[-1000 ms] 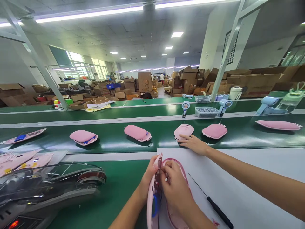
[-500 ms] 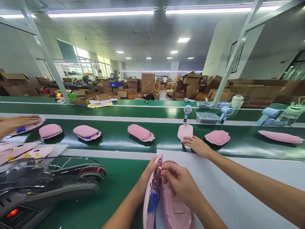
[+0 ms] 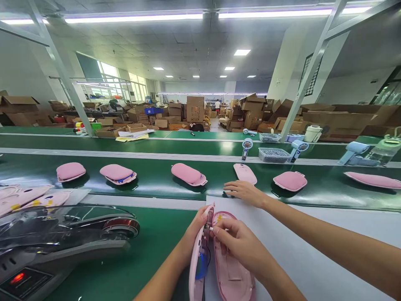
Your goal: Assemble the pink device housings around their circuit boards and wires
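Note:
My left hand grips a pink shell half, tilted on its edge, with a circuit board, thin wires and a blue part inside. My right hand is pinched around a small white connector beside the circuit board. Under my right hand lies the other pink shell half, its hollow side up, on a white sheet. My fingers partly cover the connector and wires.
A co-worker's hand reaches in from the right by a pink case on the green belt. Several pink cases lie along the belt. At left stands a dark machine with a clear cover, near stacked pink shells.
The co-worker's hand has come off the pink case, which now lies turned. Another person's hand at far left is gone. Belt cases have shifted slightly right. My right hand moved slightly down.

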